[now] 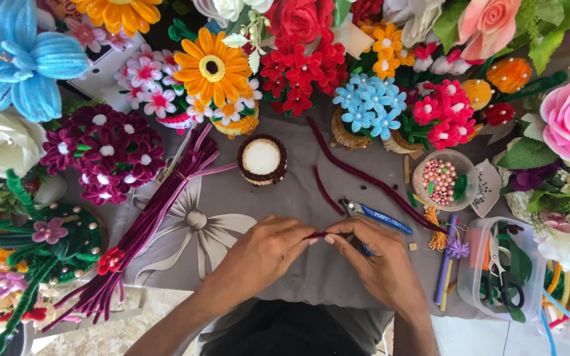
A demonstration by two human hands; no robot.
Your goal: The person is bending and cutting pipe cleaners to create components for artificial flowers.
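My left hand (268, 252) and my right hand (371, 254) meet over a grey cloth (232, 217) with a bow print. Between their fingertips they pinch a short maroon pipe cleaner piece (322, 235). Blue-handled pliers (374, 216) lie just beyond my right hand. Two loose maroon pipe cleaners (357, 173) lie farther back. A thick bundle of maroon pipe cleaners (146, 224) runs diagonally to the left of my left hand. A small brown-wrapped pot with a white top (262, 159) stands behind the hands.
Handmade flowers ring the work area: an orange daisy (212, 66), blue blossoms (369, 105), red blooms (298, 66), maroon flowers (103, 151). A clear cup of beads (441, 179) and a plastic box with scissors (501, 270) sit on the right.
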